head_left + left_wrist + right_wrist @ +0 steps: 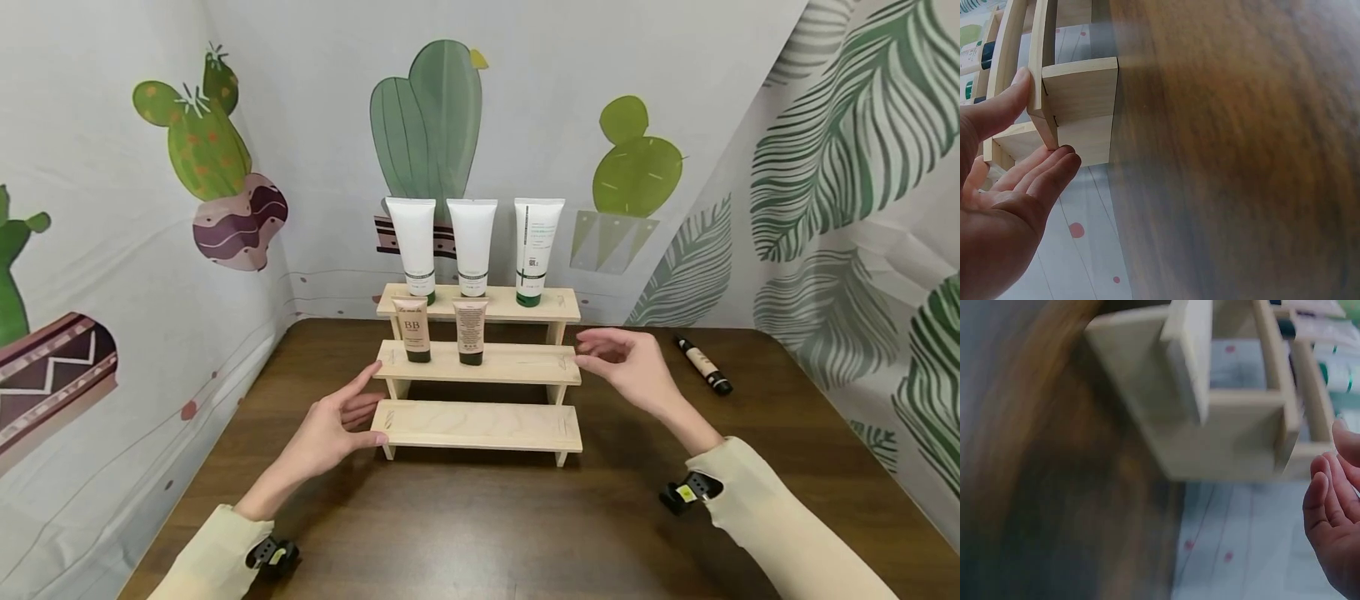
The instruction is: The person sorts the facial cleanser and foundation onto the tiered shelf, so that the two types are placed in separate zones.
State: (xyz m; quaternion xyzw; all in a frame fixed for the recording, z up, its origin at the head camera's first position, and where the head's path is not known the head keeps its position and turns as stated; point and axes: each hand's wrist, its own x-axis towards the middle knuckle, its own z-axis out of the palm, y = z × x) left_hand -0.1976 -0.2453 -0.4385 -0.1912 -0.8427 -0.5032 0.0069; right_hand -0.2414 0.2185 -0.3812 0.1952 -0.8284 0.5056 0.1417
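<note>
A three-step wooden display stand stands on the table. My left hand is at its left end: the thumb lies on the lowest board's corner, and the nearly straight fingers touch the board ends. In the left wrist view the left hand spans that corner. My right hand is beside the right end of the middle step, fingers slightly bent and holding nothing; whether its fingertips touch the wood I cannot tell. Two small beige BB cream tubes stand on the middle step. White, green-capped tubes stand on the top step.
A dark tube with a beige label lies on the brown table, to the right of the right hand. Behind the table hangs a white cloth printed with cacti and leaves.
</note>
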